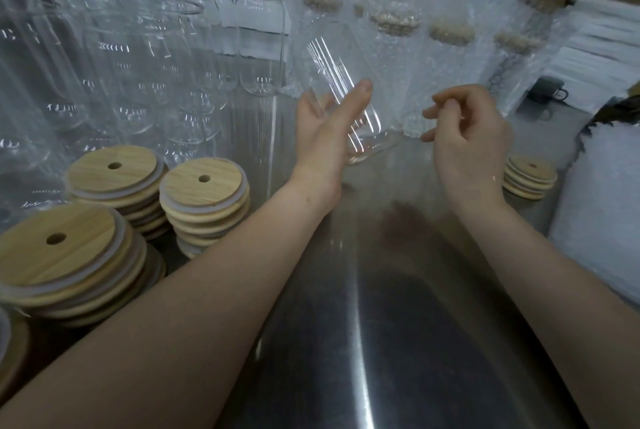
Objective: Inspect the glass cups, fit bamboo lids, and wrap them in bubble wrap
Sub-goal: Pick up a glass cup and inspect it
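Observation:
My left hand [325,127] grips a clear glass cup [341,82], tilted with its mouth up and away, above the steel table [381,307]. The thumb lies along the near side of the glass. My right hand [464,138] hovers just right of the cup's base with fingers loosely curled, holding nothing. Stacks of bamboo lids [204,200] with a centre hole sit at the left, a larger stack [65,255] nearer me. Several bare glass cups [138,65] stand at the back left. Cups wrapped in bubble wrap [398,41] with lids on stand at the back centre and right.
A small stack of bamboo lids [530,179] lies at the right, beside a white foam or bubble-wrap pile [602,207]. White stacked sheets [602,41] sit at the far right. Cardboard boxes line the back.

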`<action>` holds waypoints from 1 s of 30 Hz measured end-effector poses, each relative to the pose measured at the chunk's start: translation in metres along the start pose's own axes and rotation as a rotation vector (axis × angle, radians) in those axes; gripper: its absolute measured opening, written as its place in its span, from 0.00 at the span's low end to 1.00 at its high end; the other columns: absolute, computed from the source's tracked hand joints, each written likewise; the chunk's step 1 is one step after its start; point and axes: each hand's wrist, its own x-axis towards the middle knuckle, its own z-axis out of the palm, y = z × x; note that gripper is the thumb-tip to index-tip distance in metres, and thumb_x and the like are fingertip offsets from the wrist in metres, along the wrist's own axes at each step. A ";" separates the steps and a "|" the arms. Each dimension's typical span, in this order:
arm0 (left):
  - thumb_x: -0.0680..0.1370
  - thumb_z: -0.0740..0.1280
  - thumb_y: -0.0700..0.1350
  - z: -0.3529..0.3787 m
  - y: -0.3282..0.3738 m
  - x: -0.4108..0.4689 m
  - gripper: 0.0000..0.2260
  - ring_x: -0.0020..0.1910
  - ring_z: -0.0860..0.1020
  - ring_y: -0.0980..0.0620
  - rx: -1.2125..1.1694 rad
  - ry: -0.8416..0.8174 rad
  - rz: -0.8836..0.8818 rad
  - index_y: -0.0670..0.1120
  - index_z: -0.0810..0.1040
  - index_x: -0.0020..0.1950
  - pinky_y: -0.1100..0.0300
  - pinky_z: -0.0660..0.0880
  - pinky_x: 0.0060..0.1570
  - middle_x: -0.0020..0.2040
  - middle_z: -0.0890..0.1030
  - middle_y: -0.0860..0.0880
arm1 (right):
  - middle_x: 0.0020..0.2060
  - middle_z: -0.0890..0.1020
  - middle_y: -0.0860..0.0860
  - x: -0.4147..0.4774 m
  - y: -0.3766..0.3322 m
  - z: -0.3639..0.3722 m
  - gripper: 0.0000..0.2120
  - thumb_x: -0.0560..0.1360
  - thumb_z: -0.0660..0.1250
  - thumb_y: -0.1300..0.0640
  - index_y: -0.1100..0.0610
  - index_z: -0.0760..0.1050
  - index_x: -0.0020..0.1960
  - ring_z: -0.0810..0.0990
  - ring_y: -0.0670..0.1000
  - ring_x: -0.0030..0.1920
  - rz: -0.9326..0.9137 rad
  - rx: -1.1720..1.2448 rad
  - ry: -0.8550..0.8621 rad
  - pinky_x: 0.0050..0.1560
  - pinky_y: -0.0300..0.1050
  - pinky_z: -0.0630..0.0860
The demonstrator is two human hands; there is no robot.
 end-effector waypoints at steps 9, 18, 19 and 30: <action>0.68 0.79 0.42 -0.010 -0.008 -0.002 0.42 0.63 0.70 0.55 0.516 0.030 0.305 0.53 0.57 0.73 0.60 0.68 0.61 0.64 0.69 0.49 | 0.65 0.71 0.66 0.033 0.038 -0.032 0.21 0.77 0.62 0.51 0.61 0.70 0.67 0.68 0.67 0.67 0.314 -0.769 -0.181 0.68 0.57 0.62; 0.66 0.80 0.49 -0.016 -0.014 0.010 0.41 0.68 0.69 0.50 0.728 0.171 0.324 0.50 0.61 0.73 0.48 0.67 0.68 0.70 0.69 0.55 | 0.70 0.63 0.65 0.036 0.070 -0.038 0.29 0.77 0.60 0.41 0.58 0.65 0.71 0.60 0.67 0.72 0.569 -0.931 -0.381 0.71 0.62 0.55; 0.66 0.80 0.48 -0.017 -0.014 0.011 0.41 0.68 0.69 0.50 0.721 0.178 0.327 0.49 0.61 0.73 0.49 0.67 0.68 0.71 0.69 0.54 | 0.70 0.63 0.64 0.037 0.071 -0.039 0.28 0.77 0.61 0.42 0.58 0.65 0.71 0.59 0.66 0.72 0.573 -0.925 -0.373 0.71 0.63 0.57; 0.68 0.79 0.44 -0.018 -0.017 0.013 0.41 0.70 0.66 0.48 0.760 0.204 0.366 0.47 0.59 0.74 0.49 0.65 0.71 0.71 0.66 0.47 | 0.68 0.65 0.65 0.037 0.066 -0.046 0.26 0.78 0.61 0.42 0.57 0.68 0.70 0.65 0.69 0.69 0.543 -0.918 -0.420 0.71 0.58 0.61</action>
